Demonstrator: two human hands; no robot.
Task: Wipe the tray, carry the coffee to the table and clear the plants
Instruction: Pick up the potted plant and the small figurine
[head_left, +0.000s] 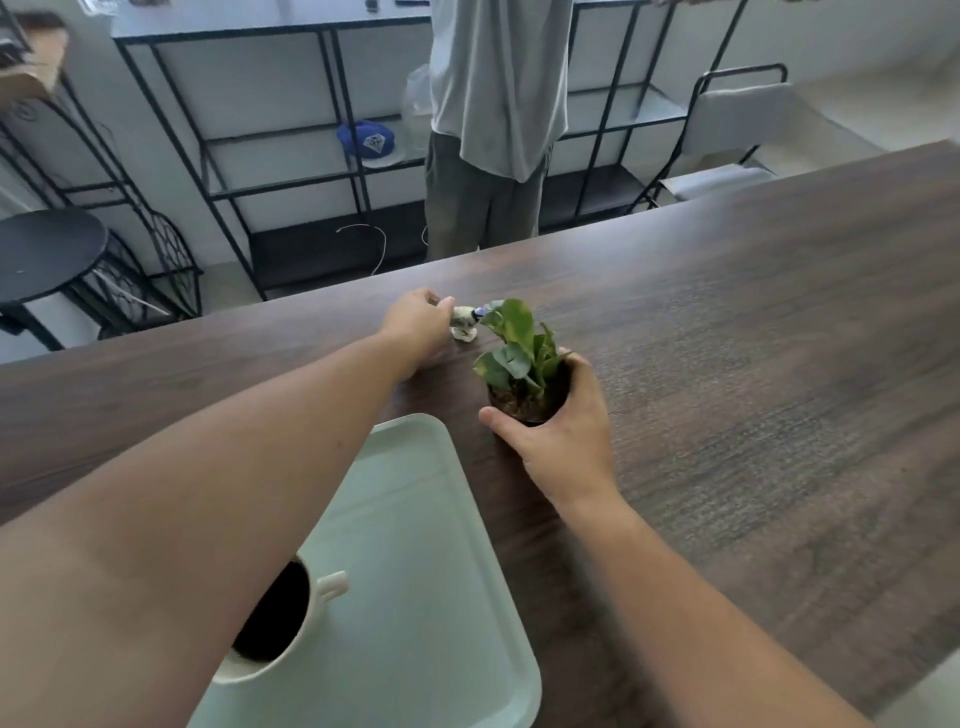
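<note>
On dark woodgrain table (753, 364), right hand (563, 441) cupping round potted plant (519, 374)

Soft, even daylight, faint shadows; wide-angle bending toward 3 and 9 o'clock; slight blur on the dark wooden table (779, 338)

I have one wide-angle view, from my head, looking forward and down across the dark wooden table (753, 338). My forearms fill the near foreground; the tray (415, 597) sits close below, and black shelving (291, 171) stands beyond the table's far edge.
</note>
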